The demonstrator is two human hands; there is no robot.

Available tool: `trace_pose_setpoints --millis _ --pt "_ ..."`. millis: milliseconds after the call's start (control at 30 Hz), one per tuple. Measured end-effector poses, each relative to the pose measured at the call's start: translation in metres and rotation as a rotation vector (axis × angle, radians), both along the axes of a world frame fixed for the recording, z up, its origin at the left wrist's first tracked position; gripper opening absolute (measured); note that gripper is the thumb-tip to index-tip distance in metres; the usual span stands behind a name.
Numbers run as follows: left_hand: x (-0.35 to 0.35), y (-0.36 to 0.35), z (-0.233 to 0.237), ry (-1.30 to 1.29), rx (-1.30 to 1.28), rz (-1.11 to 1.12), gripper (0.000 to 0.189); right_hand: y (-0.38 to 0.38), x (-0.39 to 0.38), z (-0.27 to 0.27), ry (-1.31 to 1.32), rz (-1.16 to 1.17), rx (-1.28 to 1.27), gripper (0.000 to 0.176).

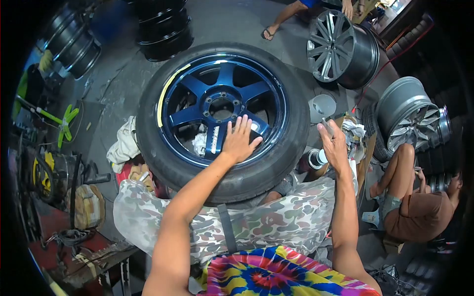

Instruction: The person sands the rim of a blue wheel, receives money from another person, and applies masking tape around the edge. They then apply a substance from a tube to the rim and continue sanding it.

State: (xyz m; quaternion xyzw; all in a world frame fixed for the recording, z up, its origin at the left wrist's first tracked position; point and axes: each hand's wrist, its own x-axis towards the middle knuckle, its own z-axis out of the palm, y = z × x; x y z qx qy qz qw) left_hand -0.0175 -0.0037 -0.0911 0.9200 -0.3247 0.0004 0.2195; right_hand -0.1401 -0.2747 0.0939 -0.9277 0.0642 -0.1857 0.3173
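Note:
In front of me lies a blue spoked wheel rim [224,79] inside a black tyre [158,163]. A strip of yellow masking tape [165,98] follows the rim's left edge, and white lettering [215,139] runs along a lower spoke. My left hand [239,140] rests flat on the lower spokes with its fingers stretched out. Off the tyre's right side, my right hand [335,147] is raised and closed, thumb against fingers, around a small greyish thing that is too hidden to name. Just below it stands an open can [316,159].
A grey bucket [323,107] stands right of the tyre. More wheels, one dark multi-spoke wheel [340,47] and one silver wheel [412,113], stand beyond. A person [417,207] sits low at the right; another person's leg [284,19] shows at the top. A camouflage cloth [276,222] covers my lap.

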Motion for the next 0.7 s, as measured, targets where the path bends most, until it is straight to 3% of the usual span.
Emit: trace_pose_setpoints --millis 133,267,400,567,700 --pt "-0.004 -0.001 0.002 -0.025 0.015 0.02 0.086 -0.004 0.001 -0.002 -0.046 -0.014 0.028 0.025" --pt "-0.016 -0.015 0.011 -0.103 -0.11 -0.131 0.08 -0.004 0.0 0.0 0.018 -0.056 -0.007 0.024" --pt "-0.018 -0.015 0.015 -0.13 -0.079 -0.198 0.071 -0.002 0.001 -0.003 -0.014 -0.061 -0.058 0.026" --pt "-0.004 -0.009 0.007 -0.143 -0.088 -0.077 0.069 -0.005 -0.003 -0.003 0.023 -0.072 0.002 0.027" --pt "-0.015 -0.017 0.006 -0.236 -0.105 -0.14 0.069 -0.006 -0.001 -0.004 0.052 -0.074 -0.038 0.028"
